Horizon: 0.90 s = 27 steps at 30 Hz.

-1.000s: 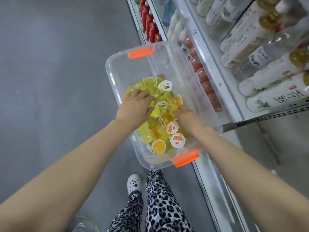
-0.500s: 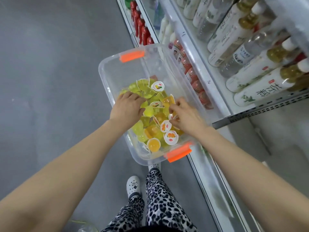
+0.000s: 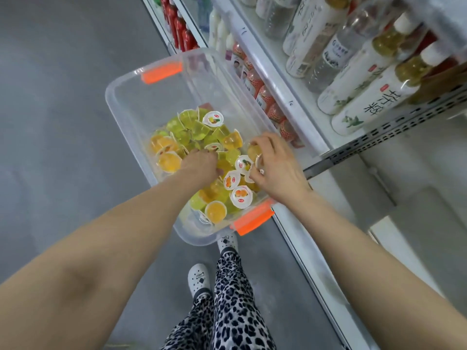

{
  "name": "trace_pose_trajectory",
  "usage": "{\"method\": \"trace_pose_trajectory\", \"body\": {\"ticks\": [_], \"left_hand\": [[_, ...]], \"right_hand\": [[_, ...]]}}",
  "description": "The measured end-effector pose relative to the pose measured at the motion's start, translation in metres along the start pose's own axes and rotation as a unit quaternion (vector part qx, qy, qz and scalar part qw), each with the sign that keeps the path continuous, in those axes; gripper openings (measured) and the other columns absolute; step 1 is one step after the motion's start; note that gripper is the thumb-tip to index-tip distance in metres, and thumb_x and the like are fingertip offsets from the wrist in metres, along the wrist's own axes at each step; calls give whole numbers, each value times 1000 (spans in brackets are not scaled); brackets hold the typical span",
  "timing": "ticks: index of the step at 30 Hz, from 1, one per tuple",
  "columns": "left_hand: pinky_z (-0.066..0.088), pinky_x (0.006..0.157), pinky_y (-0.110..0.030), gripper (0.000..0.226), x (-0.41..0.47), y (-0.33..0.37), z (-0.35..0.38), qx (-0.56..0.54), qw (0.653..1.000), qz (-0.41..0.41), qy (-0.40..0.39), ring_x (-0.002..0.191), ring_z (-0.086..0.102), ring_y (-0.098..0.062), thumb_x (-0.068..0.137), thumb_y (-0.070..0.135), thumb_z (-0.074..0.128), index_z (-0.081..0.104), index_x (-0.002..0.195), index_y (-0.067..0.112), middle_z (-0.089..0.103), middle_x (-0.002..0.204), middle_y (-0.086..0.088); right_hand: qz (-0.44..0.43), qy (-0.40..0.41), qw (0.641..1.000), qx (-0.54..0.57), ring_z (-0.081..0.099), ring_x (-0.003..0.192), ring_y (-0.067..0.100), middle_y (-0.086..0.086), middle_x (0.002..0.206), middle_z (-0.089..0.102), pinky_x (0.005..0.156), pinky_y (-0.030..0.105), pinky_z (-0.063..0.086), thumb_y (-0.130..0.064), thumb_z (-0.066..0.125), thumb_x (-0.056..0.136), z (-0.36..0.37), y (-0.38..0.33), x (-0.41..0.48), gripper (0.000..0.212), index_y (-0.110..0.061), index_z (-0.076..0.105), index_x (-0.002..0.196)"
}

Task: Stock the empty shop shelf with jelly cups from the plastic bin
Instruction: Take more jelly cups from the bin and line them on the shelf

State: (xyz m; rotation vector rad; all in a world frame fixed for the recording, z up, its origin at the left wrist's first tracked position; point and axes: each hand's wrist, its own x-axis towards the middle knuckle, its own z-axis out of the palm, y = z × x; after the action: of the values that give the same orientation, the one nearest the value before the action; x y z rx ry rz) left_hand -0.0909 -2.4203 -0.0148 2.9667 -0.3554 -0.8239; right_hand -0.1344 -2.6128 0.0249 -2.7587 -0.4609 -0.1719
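The grey floor point(image 3: 63, 122) fills the left side. A white shelf unit point(image 3: 273, 72) runs along the right, and its upper tier is packed with tall bottles point(image 3: 358, 102) lying side by side. Below the perforated rail, the lower shelf point(image 3: 417, 198) is bare white. Red bottles point(image 3: 177, 29) stand on a lower tier at the top edge.

The clear plastic bin point(image 3: 121, 102) sits with its right long wall against the front of the shelf unit. It has an orange handle at its far end point(image 3: 161, 72) and another at its near end point(image 3: 254, 221). What supports it is hidden.

Leopard-print trousers point(image 3: 235, 299) and white clogs point(image 3: 198, 276) show beneath the bin.

The jelly cups point(image 3: 197, 130), yellow, green and orange, are piled in the bin's near half. The left hand point(image 3: 202, 165) is dug into the middle of the pile, fingers buried, so whether they grasp anything cannot be told. The right hand point(image 3: 278, 168) is at the bin's right wall, its fingers curled round jelly cups, with an orange one point(image 3: 253, 151) under the fingertips.
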Motion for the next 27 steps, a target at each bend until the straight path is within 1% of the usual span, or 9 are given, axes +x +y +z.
{"method": "trace_pose_trajectory", "body": {"ticks": [2,5,8,11,14,17,20,23,27], "left_hand": [[43,93,-37,48,8,3,7,9,1000,4,-23,117,53,-32,95,49,50,58,122,10,62,122,-13],[38,99,-36,45,16,6,14,34,999,7,-32,116,50,-31,95,52,49,60,112,12,65,116,-11],[36,96,-33,43,12,9,11,36,999,2,-17,118,49,-30,95,49,52,59,115,11,64,116,-11],[39,92,-32,47,3,10,5,21,1000,-4,11,114,53,-30,92,48,56,59,116,8,64,113,-13],[45,87,-37,58,-5,6,-1,-56,997,-16,41,109,55,-32,83,47,67,53,123,8,59,118,-15],[47,83,-39,63,-22,3,-13,-128,990,-16,63,106,56,-32,76,39,74,48,126,12,46,126,-12],[45,85,-39,62,-44,-5,-25,-169,981,-10,92,106,56,-33,74,31,77,49,127,15,40,130,-11],[42,81,-35,61,-69,-13,-37,-191,973,7,130,108,55,-31,74,23,76,48,128,16,42,129,-10],[36,78,-31,59,-103,-17,-53,-203,962,38,178,105,54,-30,74,16,71,47,128,16,48,122,-9]], "right_hand": [[-2,6,1000,5,54,103,28,12,114,54,93,35,45,-14,66,72,1,1,0,44,-8,58,115],[-3,7,1000,-3,55,103,30,13,113,55,91,36,47,-16,65,74,2,1,-1,43,-7,59,116],[-3,-2,1000,-10,55,103,30,12,115,54,91,38,49,-19,63,77,2,0,-1,44,-9,58,120],[3,-9,1000,-5,55,107,28,11,118,55,95,37,47,-19,63,79,-2,-2,-2,48,-10,55,126],[20,-18,999,26,53,111,27,10,119,56,97,34,44,-19,64,79,-6,-4,-1,49,-9,54,125],[28,-31,999,33,53,110,25,7,116,57,96,30,40,-22,65,78,-8,-5,-2,44,-11,55,119],[30,-40,999,20,55,105,27,5,113,59,93,34,42,-25,62,78,-12,-9,-7,41,-15,56,117],[33,-37,999,22,57,97,27,5,113,58,84,38,47,-25,61,78,-23,-20,-16,42,-16,55,118],[57,-34,997,37,53,107,26,6,121,54,83,30,39,-22,66,79,-46,-34,-30,49,-16,52,125]]}}
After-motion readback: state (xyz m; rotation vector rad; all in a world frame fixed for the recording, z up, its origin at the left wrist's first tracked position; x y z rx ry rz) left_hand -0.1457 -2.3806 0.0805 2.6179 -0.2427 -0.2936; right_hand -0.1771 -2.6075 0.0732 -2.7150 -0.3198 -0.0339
